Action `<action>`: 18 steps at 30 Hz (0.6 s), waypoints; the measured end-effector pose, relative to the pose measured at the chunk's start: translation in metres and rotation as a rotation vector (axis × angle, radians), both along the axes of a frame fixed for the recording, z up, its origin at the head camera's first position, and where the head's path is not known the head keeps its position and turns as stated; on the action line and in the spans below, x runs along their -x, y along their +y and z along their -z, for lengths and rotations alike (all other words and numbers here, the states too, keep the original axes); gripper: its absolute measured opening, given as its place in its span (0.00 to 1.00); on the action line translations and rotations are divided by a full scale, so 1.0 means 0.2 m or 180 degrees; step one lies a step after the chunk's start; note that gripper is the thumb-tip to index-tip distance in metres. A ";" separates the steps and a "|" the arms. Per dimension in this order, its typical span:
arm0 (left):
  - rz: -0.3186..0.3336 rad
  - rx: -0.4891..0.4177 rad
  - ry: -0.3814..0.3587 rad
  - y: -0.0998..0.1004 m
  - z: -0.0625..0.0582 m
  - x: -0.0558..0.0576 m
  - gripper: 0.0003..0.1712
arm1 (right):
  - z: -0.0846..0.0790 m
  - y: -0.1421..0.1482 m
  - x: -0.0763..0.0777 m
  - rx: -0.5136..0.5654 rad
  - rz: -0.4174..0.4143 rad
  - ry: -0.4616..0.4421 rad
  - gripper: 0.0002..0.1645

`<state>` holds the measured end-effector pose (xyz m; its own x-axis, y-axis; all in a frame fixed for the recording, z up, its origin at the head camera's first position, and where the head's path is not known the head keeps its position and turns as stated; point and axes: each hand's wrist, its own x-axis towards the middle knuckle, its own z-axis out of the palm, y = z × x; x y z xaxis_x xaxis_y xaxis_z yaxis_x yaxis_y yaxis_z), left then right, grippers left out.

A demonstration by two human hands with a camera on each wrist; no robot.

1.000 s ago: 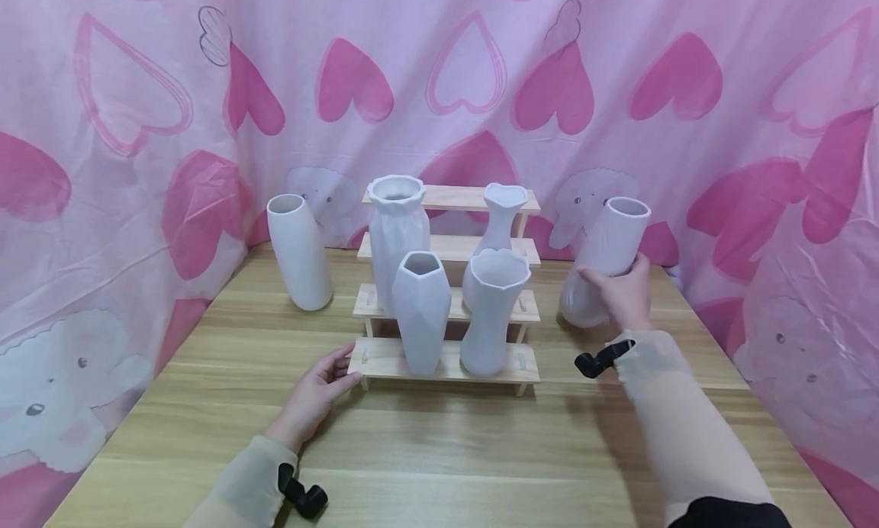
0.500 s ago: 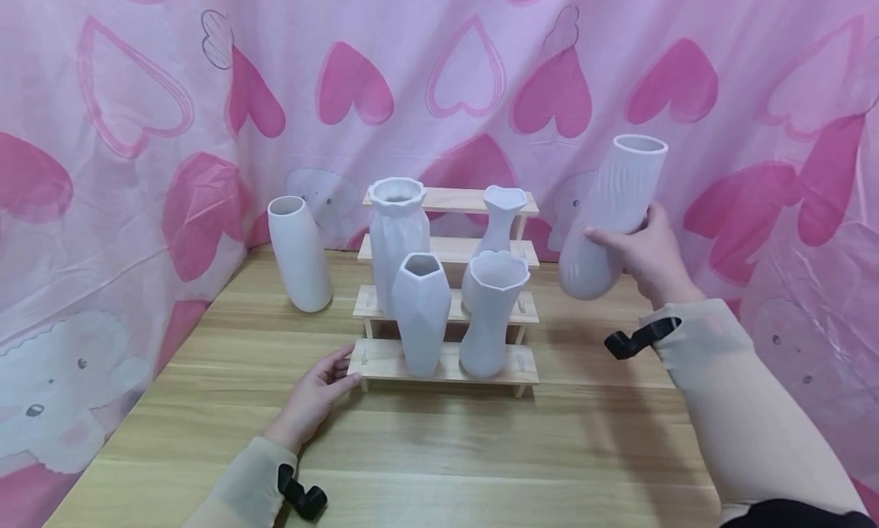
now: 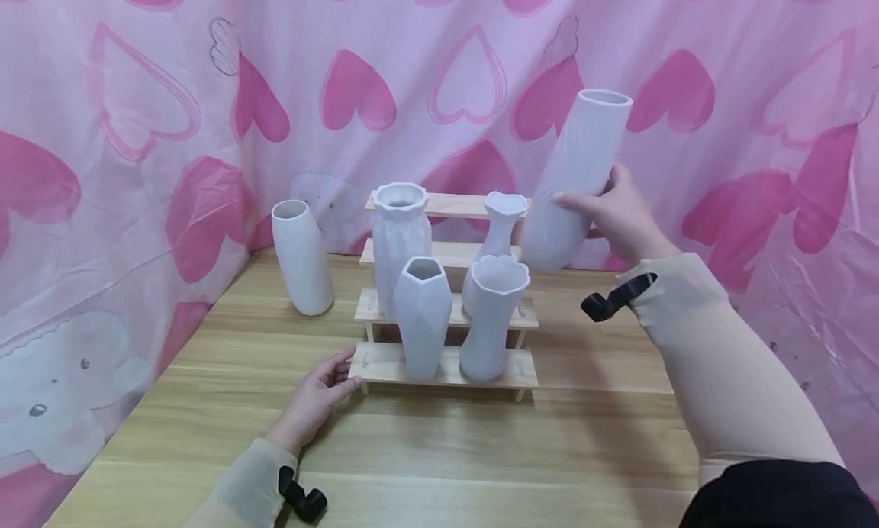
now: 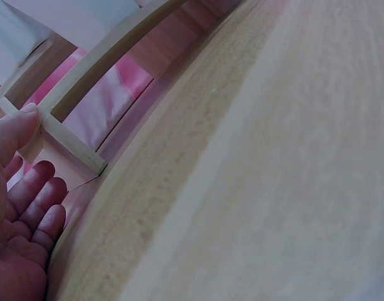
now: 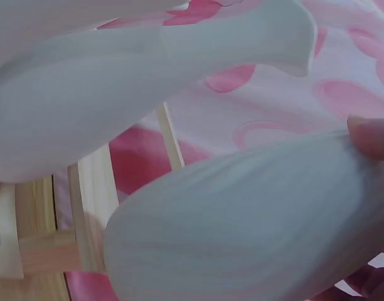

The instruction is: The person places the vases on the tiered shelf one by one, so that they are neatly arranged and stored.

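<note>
My right hand (image 3: 628, 219) grips a tall white vase (image 3: 577, 169) with fine ridges. It is tilted, its mouth up and to the right, raised beside the back right of a stepped wooden display stand (image 3: 384, 364). In the right wrist view the ridged vase (image 5: 242, 219) hangs close to a flared-neck vase (image 5: 135, 69). My left hand (image 3: 316, 394) holds the left end of the bottom step; the left wrist view shows the thumb (image 4: 19, 125) on the step's corner. Two vases, one faceted (image 3: 422, 322) and one scalloped (image 3: 491, 322), stand on the lowest step.
On the second step stand a ruffled-rim vase (image 3: 400, 246) and a flared-neck vase (image 3: 504, 223). A smooth white vase (image 3: 302, 261) stands on the wooden table (image 3: 439, 467) left of the stand. A pink heart-patterned curtain (image 3: 295, 24) encloses the back and sides.
My right hand has lifted the ridged vase off the table at the right, then carried it up and left towards the stand. My left hand has stayed at the bottom step.
</note>
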<state>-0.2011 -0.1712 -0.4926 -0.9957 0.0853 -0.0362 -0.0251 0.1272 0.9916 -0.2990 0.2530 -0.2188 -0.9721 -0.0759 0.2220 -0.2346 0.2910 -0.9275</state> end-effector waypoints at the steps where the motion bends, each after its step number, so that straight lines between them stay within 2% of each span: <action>1: -0.0001 -0.0010 0.0009 0.00 0.00 0.00 0.36 | 0.00 -0.01 0.01 0.0018 -0.0024 -0.0037 0.47; 6: -0.0024 -0.0015 0.0011 0.00 0.01 0.00 0.36 | 0.01 -0.07 0.05 -0.0046 -0.0069 -0.0188 0.51; 18: -0.0054 0.0001 0.0023 0.00 0.01 0.00 0.35 | 0.01 -0.14 0.12 -0.0299 -0.0034 -0.0321 0.53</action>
<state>-0.2017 -0.1706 -0.4954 -0.9972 0.0685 -0.0291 -0.0202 0.1270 0.9917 -0.3230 0.2246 -0.2212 -0.9882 -0.1021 0.1145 -0.1449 0.3758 -0.9153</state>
